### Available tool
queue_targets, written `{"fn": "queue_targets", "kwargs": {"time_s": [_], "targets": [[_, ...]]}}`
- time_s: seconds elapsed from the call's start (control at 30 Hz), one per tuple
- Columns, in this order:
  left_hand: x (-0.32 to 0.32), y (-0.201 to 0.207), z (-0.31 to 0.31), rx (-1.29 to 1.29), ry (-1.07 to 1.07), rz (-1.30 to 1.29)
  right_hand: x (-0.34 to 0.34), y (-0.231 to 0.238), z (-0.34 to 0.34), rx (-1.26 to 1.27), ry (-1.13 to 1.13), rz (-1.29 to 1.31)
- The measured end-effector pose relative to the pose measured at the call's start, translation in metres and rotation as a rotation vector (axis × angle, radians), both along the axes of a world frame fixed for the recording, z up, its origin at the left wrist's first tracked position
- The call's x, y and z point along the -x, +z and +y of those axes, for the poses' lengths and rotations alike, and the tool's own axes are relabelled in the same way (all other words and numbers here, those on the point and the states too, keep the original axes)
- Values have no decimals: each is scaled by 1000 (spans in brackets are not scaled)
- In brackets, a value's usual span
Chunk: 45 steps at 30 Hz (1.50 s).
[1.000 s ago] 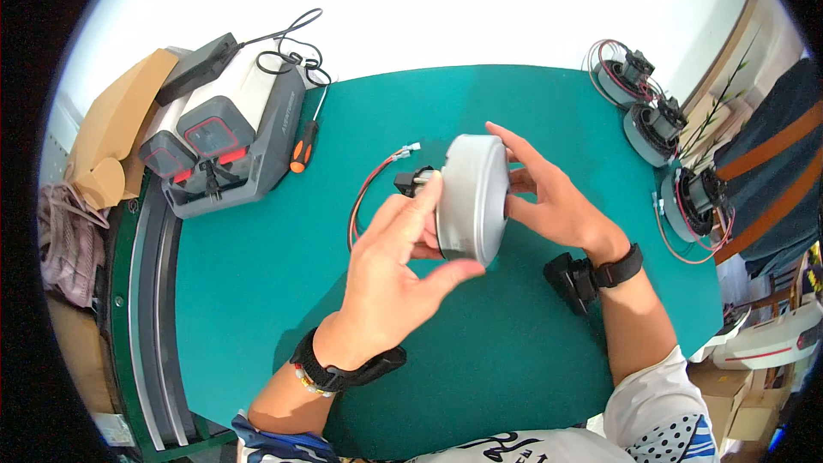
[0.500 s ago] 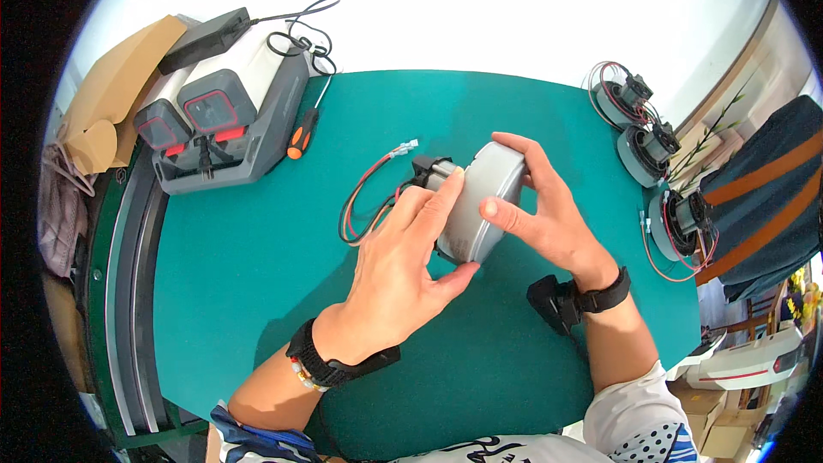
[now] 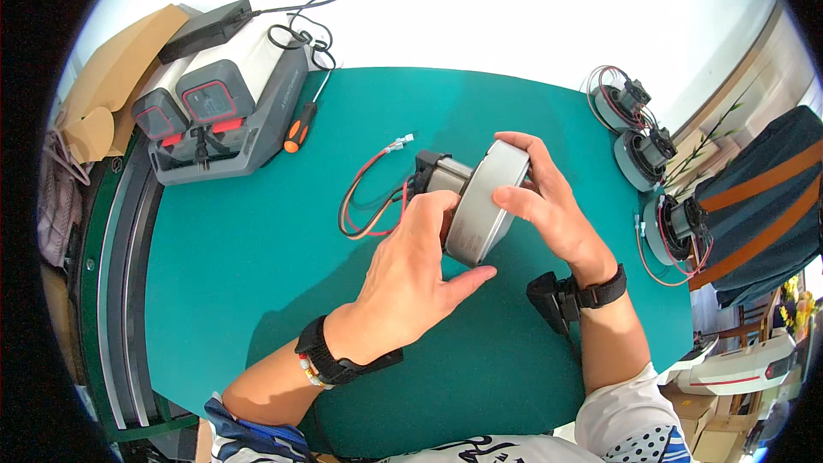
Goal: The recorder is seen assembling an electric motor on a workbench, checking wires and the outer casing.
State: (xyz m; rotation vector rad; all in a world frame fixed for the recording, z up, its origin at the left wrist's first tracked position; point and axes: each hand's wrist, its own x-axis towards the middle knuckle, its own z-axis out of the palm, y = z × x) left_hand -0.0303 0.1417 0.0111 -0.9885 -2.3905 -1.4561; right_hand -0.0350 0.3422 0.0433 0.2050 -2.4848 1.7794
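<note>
A blower motor with a wide grey round housing is tilted on its side between my hands, above the green table. Its narrower silver cylinder and black end cap point to the left. Red, black and pale wires with clear connectors trail from the cap. My right hand grips the housing's right side, thumb across the rim and fingers round the far edge. My left hand curls against the left face, its thumb at the lower rim; its fingertips are partly hidden behind the motor.
Three similar motors with wires stand along the table's right edge. At the back left are an orange-handled screwdriver, a grey-and-white device with a black power adapter, and a cardboard piece. A dark cloth hangs at the right.
My left index finger has come off the silver cylinder and curled down beside the housing. The left thumb sits slightly farther right, and the motor has turned slightly.
</note>
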Motion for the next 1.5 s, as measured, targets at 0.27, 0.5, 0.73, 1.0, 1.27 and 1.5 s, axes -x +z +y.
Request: {"fn": "queue_targets", "kwargs": {"time_s": [0.27,0.5,0.73,1.0,1.27,1.5], "targets": [[11,14,-4,-60,-75,-66,-1,-1,1,48,-104,-29],[6,43,-25,41,-88,-127,-7,5,-4,94,46,-120],[2,47,-26,126,-145,-17,-11,7,-19,-216,57,368],[10,35,-23,75,-192,-91,-2,-2,-6,-6,96,201],[6,31,-15,71,-154,-89,9,-13,12,185,73,137],[5,27,-12,24,-146,-75,8,-13,10,167,40,137]]}}
